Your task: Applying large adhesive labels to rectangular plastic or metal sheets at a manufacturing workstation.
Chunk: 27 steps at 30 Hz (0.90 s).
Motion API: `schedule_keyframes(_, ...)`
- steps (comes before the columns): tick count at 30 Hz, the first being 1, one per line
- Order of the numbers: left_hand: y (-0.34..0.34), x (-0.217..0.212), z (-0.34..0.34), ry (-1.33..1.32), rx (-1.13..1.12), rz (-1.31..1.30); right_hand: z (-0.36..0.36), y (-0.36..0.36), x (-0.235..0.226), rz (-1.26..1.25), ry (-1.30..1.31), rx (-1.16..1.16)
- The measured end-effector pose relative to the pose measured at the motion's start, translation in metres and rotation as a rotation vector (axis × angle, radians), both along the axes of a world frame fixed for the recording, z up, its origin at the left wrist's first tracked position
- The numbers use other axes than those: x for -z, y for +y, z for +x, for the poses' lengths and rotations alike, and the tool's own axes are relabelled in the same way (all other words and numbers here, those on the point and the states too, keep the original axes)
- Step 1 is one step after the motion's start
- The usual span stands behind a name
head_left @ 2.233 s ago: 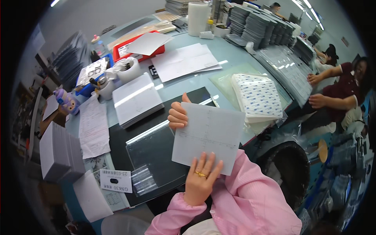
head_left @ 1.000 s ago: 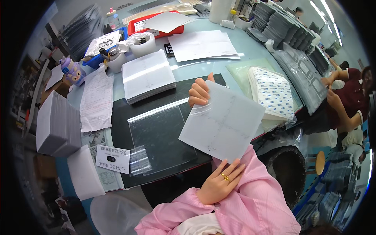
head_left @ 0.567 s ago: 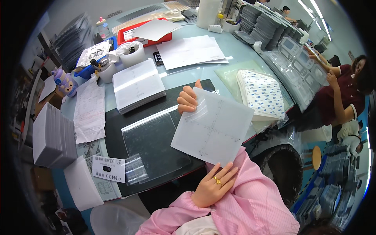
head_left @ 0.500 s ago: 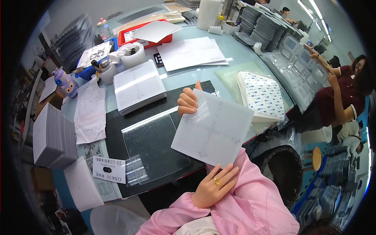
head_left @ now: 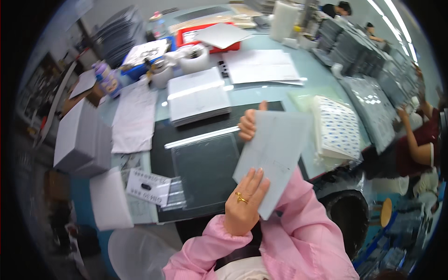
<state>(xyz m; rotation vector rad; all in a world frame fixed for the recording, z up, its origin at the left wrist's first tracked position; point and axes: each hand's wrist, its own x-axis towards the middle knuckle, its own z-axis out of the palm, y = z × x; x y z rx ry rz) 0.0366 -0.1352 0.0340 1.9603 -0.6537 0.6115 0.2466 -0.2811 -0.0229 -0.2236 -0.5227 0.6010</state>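
Observation:
I hold a pale grey square sheet (head_left: pixel 280 156) tilted above the desk edge. My left hand (head_left: pixel 243 205), with a gold ring, grips its near corner. My right hand (head_left: pixel 248 125) pinches its far left edge, and that pink-sleeved arm runs beneath the sheet. Under and left of the sheet, a clear plastic sleeve (head_left: pixel 205 165) lies on a black mat (head_left: pixel 161 161).
A stack of white sheets (head_left: pixel 198 95) sits beyond the mat, and a dotted stack (head_left: pixel 338 128) on its right. Grey boxes (head_left: pixel 81 135), papers (head_left: pixel 135 119), a tape roll (head_left: pixel 193 56) and a red tray (head_left: pixel 186 37) fill the left and back. A person (head_left: pixel 415 144) works at right.
The sheet has swung from facing me to a steeper tilt, lower and closer to my body. Both hands kept their hold. My view has shifted toward the desk's right side.

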Motion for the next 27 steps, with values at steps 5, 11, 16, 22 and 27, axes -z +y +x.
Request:
schedule_keyframes(5,0.039,0.003,-0.015,0.35,-0.362,-0.52,-0.037,0.04,-0.046,-0.999,-0.004,0.972)
schedule_keyframes(11,0.066,0.019,-0.019,0.607,-0.216,-1.083,-0.039,0.042,-0.037,-1.09,-0.204,0.695)
schedule_keyframes(16,0.08,0.023,-0.023,0.656,-0.19,-1.1,-0.041,0.04,-0.036,-1.175,-0.254,0.636)
schedule_keyframes(22,0.088,0.003,-0.019,0.225,-0.234,-0.306,-0.036,0.032,-0.035,-0.838,-0.133,0.461)
schedule_keyframes(27,0.091,-0.001,-0.009,-0.016,-0.197,0.152,-0.052,0.047,-0.057,-0.327,0.156,0.171)
